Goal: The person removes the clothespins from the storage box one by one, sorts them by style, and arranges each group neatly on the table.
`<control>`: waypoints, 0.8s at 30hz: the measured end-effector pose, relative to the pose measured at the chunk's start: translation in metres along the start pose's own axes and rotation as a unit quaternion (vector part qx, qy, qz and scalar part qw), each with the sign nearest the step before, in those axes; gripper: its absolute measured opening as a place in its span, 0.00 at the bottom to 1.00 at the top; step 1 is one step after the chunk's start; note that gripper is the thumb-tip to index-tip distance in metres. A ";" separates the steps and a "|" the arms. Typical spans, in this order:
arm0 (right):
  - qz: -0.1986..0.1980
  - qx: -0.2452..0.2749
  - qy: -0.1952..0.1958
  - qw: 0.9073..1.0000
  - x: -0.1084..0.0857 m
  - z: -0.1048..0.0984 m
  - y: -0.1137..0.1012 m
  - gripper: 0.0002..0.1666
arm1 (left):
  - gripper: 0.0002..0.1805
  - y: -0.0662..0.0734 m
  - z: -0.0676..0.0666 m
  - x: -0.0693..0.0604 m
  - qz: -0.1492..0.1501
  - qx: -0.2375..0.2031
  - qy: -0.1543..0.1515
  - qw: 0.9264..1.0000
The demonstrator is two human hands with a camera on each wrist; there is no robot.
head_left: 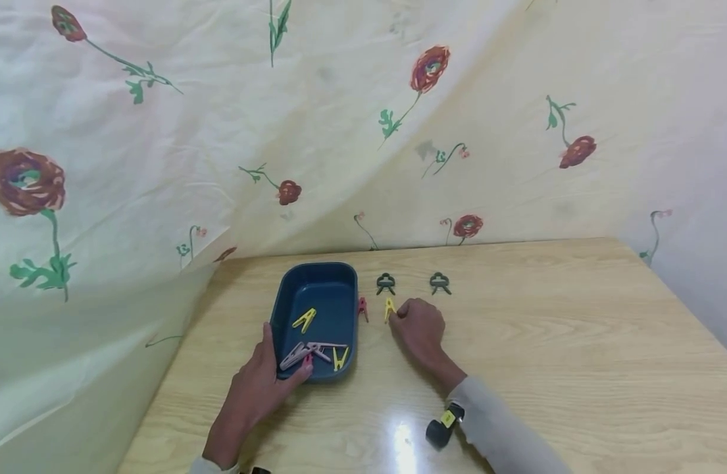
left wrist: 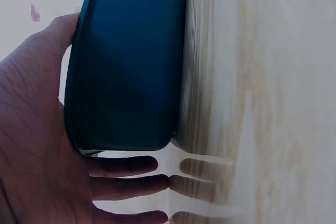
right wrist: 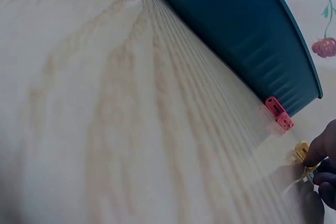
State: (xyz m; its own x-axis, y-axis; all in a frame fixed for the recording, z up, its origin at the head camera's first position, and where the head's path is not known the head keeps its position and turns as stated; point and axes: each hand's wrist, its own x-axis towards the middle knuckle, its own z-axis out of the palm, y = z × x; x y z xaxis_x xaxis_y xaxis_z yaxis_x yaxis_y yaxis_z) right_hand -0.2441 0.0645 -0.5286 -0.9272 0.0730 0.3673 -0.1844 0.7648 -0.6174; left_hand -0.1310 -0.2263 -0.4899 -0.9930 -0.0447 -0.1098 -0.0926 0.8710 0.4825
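Note:
A dark blue plastic tray point(head_left: 352, 316) stands on the table, and my left hand point(head_left: 253, 385) rests at its front-left corner. The thumb lies at the front rim; the other fingers stretch straight along the left side. Inside the tray are a yellow clothespin point(head_left: 304, 320), another yellow clothespin point(head_left: 340, 359), light purple clothespins point(head_left: 293, 356) and part of a red one point(head_left: 306, 360). To the right of the tray, my right hand point(head_left: 421, 329) pinches a yellow clothespin point(head_left: 389, 308) at the table surface. A red clothespin point(head_left: 363, 308) lies between it and the tray.
Two dark spring clips lie behind the right hand, a left one point(head_left: 385, 283) and a right one point(head_left: 439, 283). The wooden table point(head_left: 564, 329) extends to the right. A flower-patterned cloth point(head_left: 339, 131) hangs along the table's back and left edges.

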 end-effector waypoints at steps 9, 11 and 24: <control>-0.004 -0.011 -0.018 1.000 -0.001 -0.004 0.000 0.12 | 0.67 0.002 0.003 -0.001 0.005 0.006 0.011 1.000; -0.008 -0.012 -0.020 1.000 -0.001 -0.003 -0.001 0.14 | 0.66 0.002 0.003 -0.001 0.007 0.007 0.011 1.000; 0.003 -0.012 -0.038 0.999 0.003 -0.007 -0.002 0.14 | 0.66 0.002 -0.001 0.002 0.010 0.005 0.008 1.000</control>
State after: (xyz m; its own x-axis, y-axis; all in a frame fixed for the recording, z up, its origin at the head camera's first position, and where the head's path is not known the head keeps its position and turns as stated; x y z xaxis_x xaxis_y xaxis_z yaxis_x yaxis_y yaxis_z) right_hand -0.2439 0.0678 -0.5212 -0.9504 0.0303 0.3096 -0.1711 0.7802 -0.6016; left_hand -0.1334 -0.2256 -0.4882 -0.9957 -0.0338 -0.0867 -0.0712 0.8770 0.4753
